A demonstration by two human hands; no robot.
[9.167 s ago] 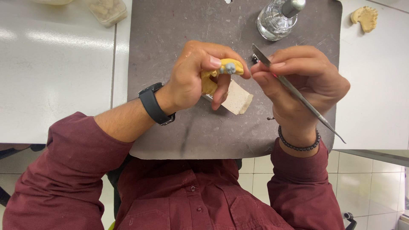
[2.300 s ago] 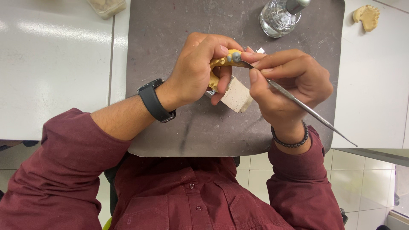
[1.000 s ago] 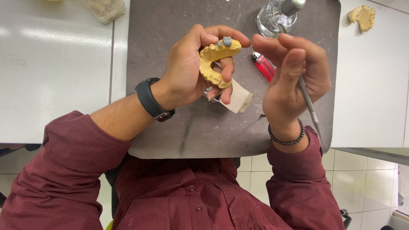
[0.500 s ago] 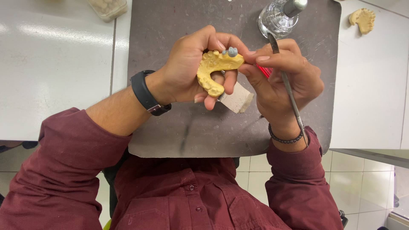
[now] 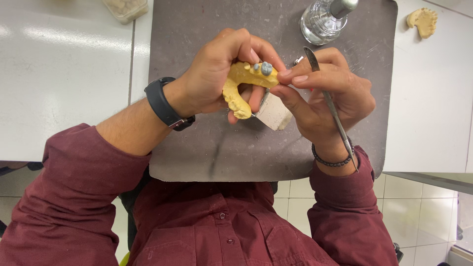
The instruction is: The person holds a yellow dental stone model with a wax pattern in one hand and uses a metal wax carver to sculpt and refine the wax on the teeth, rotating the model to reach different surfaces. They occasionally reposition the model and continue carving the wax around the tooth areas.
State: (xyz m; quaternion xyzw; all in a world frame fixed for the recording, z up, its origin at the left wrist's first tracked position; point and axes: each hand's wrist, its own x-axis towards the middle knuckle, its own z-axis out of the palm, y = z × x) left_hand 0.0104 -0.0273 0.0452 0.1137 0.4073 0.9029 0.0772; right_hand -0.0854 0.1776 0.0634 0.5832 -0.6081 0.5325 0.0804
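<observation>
Both hands closed: left hand (image 5: 212, 81) around yellow dental cast (image 5: 241, 86), right hand (image 5: 327, 93) pinching metal spatula (image 5: 331, 106), perhaps touching cast.

Dental lab bench.
Shown by yellow plaster jaw cast (image 5: 240, 91) with grey wax teeth, thin metal carving tool (image 5: 331, 106), grey work mat (image 5: 207, 148), glass spirit burner (image 5: 322, 19), spare cast (image 5: 423, 22) on white counter (image 5: 64, 83).

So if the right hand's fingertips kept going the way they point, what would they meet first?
The right hand points its fingertips leftward at the yellow dental cast held in the left hand. They would meet its end bearing the grey wax teeth first; they look practically touching already.
</observation>
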